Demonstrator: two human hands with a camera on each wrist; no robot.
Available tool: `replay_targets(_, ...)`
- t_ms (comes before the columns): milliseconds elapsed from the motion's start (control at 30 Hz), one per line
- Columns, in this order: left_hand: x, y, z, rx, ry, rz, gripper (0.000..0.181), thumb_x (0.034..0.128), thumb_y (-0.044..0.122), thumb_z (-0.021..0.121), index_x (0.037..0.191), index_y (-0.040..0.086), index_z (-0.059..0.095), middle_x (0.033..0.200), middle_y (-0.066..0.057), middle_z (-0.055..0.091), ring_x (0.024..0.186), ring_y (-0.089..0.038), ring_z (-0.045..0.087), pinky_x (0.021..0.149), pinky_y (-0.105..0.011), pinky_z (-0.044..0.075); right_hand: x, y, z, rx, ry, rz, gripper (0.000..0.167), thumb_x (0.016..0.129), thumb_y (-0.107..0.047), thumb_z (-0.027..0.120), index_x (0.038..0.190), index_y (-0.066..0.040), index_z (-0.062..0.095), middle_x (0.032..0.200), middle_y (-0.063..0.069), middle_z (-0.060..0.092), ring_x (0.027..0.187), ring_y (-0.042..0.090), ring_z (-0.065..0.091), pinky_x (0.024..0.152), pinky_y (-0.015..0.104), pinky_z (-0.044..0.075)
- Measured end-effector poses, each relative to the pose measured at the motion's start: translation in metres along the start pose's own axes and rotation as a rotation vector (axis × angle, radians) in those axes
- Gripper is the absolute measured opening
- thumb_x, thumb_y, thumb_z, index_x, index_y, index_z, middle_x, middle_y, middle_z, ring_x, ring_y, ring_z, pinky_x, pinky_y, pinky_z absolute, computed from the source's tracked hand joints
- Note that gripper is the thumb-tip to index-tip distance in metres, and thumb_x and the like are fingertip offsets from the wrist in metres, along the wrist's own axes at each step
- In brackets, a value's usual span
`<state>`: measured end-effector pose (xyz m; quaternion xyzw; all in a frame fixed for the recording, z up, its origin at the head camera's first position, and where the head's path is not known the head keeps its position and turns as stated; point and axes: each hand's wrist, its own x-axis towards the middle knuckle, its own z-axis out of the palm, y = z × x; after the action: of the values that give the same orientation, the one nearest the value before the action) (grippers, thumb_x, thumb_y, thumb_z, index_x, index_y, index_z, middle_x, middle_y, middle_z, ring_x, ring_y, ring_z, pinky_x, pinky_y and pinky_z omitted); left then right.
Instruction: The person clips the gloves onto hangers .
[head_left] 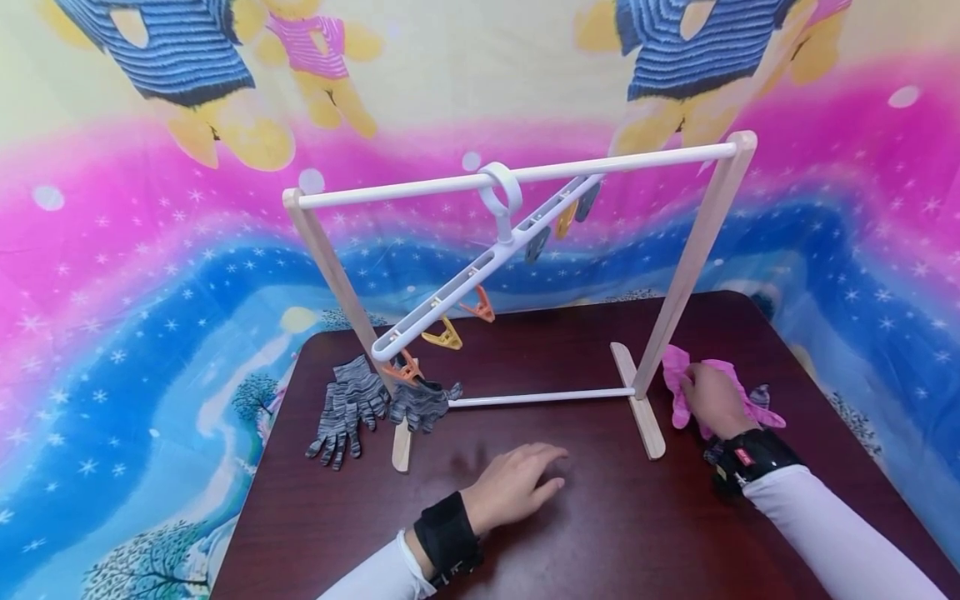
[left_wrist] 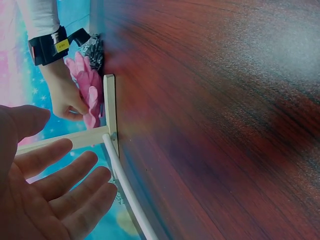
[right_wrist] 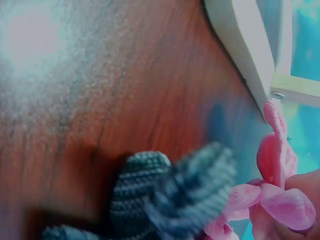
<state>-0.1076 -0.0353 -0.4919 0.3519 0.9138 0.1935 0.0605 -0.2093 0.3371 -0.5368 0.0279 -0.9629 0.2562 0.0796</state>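
At the table's right side, my right hand (head_left: 716, 400) pinches a pink glove (head_left: 677, 367), its fingers curled at the fabric. A grey striped glove (right_wrist: 195, 190) lies against the pink one, mostly covered in the head view. My left hand (head_left: 517, 483) hovers over the front middle of the table, fingers loosely extended and holding nothing; its palm and spread fingers show in the left wrist view. One grey striped glove (head_left: 420, 406) hangs from an orange clip (head_left: 403, 368) at the hanger's near end. More grey knit glove (head_left: 341, 412) lies on the table beside it.
A wooden stand (head_left: 693, 267) with a white top bar (head_left: 622, 162) spans the table (head_left: 555, 358). From the bar hangs a white clip hanger (head_left: 457, 287), turned at an angle, with several coloured clips. A patterned cloth (head_left: 450, 83) covers the wall behind.
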Motion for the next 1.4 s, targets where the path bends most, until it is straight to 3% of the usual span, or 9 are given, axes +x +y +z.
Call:
replay_targets(300, 0.004, 0.003, -0.002, -0.024, 0.025, -0.001, 0.043, 0.1006, 0.031, 0.062, 0.142, 0.018, 0.057, 0.138, 0.000, 0.065, 0.128, -0.013, 0.061, 0.101, -0.033, 0.053, -0.015, -0.009, -0.016, 0.006, 0.151, 0.006, 0.019, 0.095, -0.007, 0.062, 0.102, 0.010, 0.068, 0.085, 0.028, 0.071, 0.072, 0.043, 0.068, 0.067, 0.057, 0.050)
replay_targets(600, 0.007, 0.004, -0.009, -0.012, 0.064, 0.004, 0.043, 0.1007, 0.031, 0.062, 0.142, 0.020, 0.057, 0.138, 0.002, 0.065, 0.128, -0.012, 0.061, 0.102, -0.032, 0.052, -0.024, -0.021, -0.032, 0.043, 0.231, -0.013, 0.025, 0.094, -0.009, 0.065, 0.109, 0.011, 0.067, 0.094, 0.033, 0.071, 0.082, 0.048, 0.071, 0.071, 0.060, 0.053)
replay_targets(733, 0.007, 0.006, -0.010, -0.004, 0.089, 0.017, 0.043, 0.1013, 0.032, 0.061, 0.142, 0.021, 0.056, 0.138, 0.002, 0.065, 0.128, -0.011, 0.061, 0.102, -0.032, 0.053, -0.029, -0.025, -0.035, 0.041, 0.253, -0.013, 0.024, 0.094, -0.010, 0.066, 0.107, 0.009, 0.068, 0.093, 0.031, 0.072, 0.079, 0.046, 0.071, 0.066, 0.053, 0.052)
replay_targets(933, 0.009, 0.008, -0.014, -0.007, 0.134, 0.018, 0.042, 0.1009, 0.031, 0.061, 0.142, 0.021, 0.057, 0.137, 0.002, 0.065, 0.127, -0.011, 0.062, 0.100, -0.032, 0.053, -0.035, -0.033, -0.042, 0.047, 0.305, -0.020, 0.021, 0.091, -0.011, 0.068, 0.103, 0.006, 0.070, 0.089, 0.028, 0.074, 0.076, 0.042, 0.072, 0.062, 0.019, 0.043)
replay_targets(1000, 0.009, 0.008, -0.015, -0.016, 0.144, 0.014, 0.042, 0.1006, 0.030, 0.061, 0.141, 0.021, 0.057, 0.137, 0.002, 0.065, 0.127, -0.011, 0.062, 0.100, -0.032, 0.053, -0.037, -0.036, -0.044, 0.052, 0.312, -0.022, 0.020, 0.091, -0.011, 0.069, 0.102, 0.006, 0.070, 0.089, 0.027, 0.074, 0.073, 0.038, 0.072, 0.062, 0.010, 0.038)
replay_targets(1100, 0.009, 0.009, -0.018, -0.020, 0.148, 0.009, 0.042, 0.1011, 0.030, 0.061, 0.142, 0.021, 0.057, 0.138, 0.002, 0.065, 0.127, -0.011, 0.062, 0.100, -0.032, 0.054, -0.039, -0.040, -0.047, 0.063, 0.314, -0.017, 0.019, 0.091, -0.012, 0.069, 0.102, 0.004, 0.071, 0.088, 0.026, 0.075, 0.065, 0.008, 0.067, 0.061, 0.004, 0.034)
replay_targets(1200, 0.009, 0.009, -0.021, -0.029, 0.150, 0.007, 0.042, 0.1018, 0.031, 0.059, 0.142, 0.022, 0.056, 0.139, 0.003, 0.064, 0.128, -0.011, 0.061, 0.099, -0.032, 0.054, -0.041, -0.043, -0.050, 0.069, 0.311, -0.016, 0.019, 0.091, -0.012, 0.070, 0.101, 0.003, 0.071, 0.088, 0.025, 0.075, 0.067, -0.020, 0.048, 0.060, 0.003, 0.034)
replay_targets(1267, 0.010, 0.010, -0.024, -0.036, 0.155, 0.006, 0.042, 0.1020, 0.031, 0.059, 0.143, 0.022, 0.056, 0.140, 0.003, 0.064, 0.128, -0.011, 0.061, 0.099, -0.032, 0.054, -0.042, -0.045, -0.051, 0.071, 0.316, -0.022, 0.018, 0.090, -0.012, 0.070, 0.101, 0.003, 0.071, 0.087, 0.025, 0.075, 0.070, -0.026, 0.040, 0.061, 0.002, 0.034)
replay_targets(1400, 0.011, 0.009, -0.028, -0.031, 0.175, 0.001, 0.042, 0.1017, 0.030, 0.059, 0.142, 0.022, 0.056, 0.139, 0.002, 0.064, 0.128, -0.011, 0.061, 0.099, -0.032, 0.054, -0.043, -0.051, -0.053, 0.073, 0.338, -0.043, 0.016, 0.088, -0.010, 0.072, 0.098, 0.003, 0.071, 0.085, 0.025, 0.075, 0.073, -0.025, 0.041, 0.061, 0.002, 0.034)
